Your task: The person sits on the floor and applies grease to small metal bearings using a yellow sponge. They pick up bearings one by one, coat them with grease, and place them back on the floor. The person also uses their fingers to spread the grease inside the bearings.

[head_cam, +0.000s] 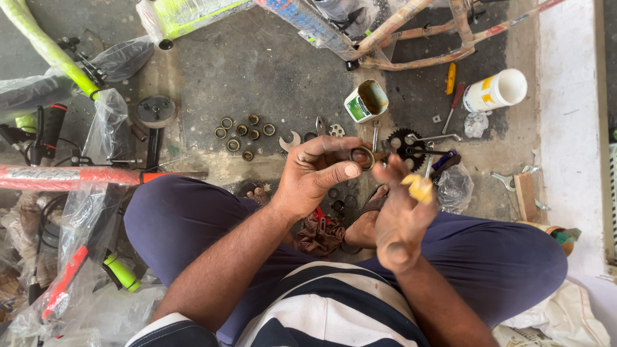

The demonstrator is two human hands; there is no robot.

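My left hand (318,173) holds a small round metal bearing cup (362,157) between thumb and fingers, at the middle of the view above my knees. Right beside it, my right hand (402,215) is blurred, with a lump of yellow grease (418,187) on its fingertips, close to the cup. Both hands are greasy. I sit on the concrete floor with my legs in dark blue trousers spread to either side.
Several brass-coloured rings (243,135) lie on the floor ahead, with wrenches (292,140), a black sprocket (404,142), an open grease tin (366,101), a white jar (496,90) and screwdrivers (450,78). Plastic-wrapped bicycle frames (77,177) lie to the left and a frame (411,38) at the top.
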